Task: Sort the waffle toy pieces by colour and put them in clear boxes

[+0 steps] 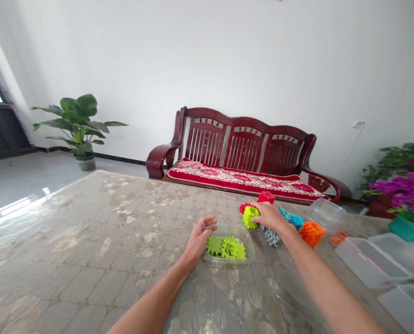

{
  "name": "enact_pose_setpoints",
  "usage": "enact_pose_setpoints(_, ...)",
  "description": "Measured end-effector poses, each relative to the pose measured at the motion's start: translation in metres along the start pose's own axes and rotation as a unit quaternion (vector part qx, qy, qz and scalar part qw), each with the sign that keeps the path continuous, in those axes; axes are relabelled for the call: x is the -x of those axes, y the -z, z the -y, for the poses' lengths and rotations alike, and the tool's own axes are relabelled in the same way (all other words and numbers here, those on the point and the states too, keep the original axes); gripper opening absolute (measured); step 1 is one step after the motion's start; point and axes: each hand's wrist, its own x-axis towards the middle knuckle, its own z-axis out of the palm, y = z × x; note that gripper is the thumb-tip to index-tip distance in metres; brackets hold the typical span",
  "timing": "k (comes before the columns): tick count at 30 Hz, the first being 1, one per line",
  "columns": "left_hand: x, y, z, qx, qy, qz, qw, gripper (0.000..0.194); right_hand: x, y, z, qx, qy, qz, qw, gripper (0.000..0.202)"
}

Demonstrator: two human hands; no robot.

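A clear plastic container (249,254) with flat lime-green notched puzzle pieces (228,247) in it sits on the table. My left hand (199,237) is at the container's left rim, its fingers stretched out and holding nothing. Farther off to the right, my right hand (268,216) has its fingers closed on a lime-green notched block (250,217). Around that hand lie red blocks (266,197), grey blocks (272,238), blue blocks (291,218) and orange blocks (312,234). Part of the grey and blue groups is hidden behind my right hand and forearm.
An upturned-looking clear container (327,213) and orange scissors-like handles (339,237) lie beyond the orange blocks. Open translucent boxes (369,262) stand at the right, near purple flowers (407,191). A wooden bench (245,144) stands past the patterned table (99,241).
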Motion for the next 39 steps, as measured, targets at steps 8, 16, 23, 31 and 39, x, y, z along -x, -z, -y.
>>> enact_pose_setpoints(8,-0.001,0.001,0.001,-0.001,0.002,0.001,1.000,0.037,-0.003,0.003,0.007,0.052,-0.008,0.015,0.998,0.061)
enact_pose_setpoints(16,0.001,0.000,0.000,0.000,0.000,0.005,1.000,0.039,0.006,0.018,0.021,-0.015,0.011,-0.035,0.999,0.056)
enact_pose_setpoints(23,0.002,-0.001,-0.001,-0.002,-0.001,0.001,1.000,0.035,0.040,0.022,0.093,-0.200,0.182,0.060,0.961,0.055)
enact_pose_setpoints(31,0.000,-0.001,0.001,-0.026,-0.017,-0.011,0.999,0.034,0.049,0.012,0.126,-0.180,0.235,0.105,0.949,0.048)
enact_pose_setpoints(39,0.001,-0.002,0.001,-0.017,-0.011,-0.003,1.000,0.036,0.049,0.002,0.125,-0.211,0.246,0.108,0.940,0.027)
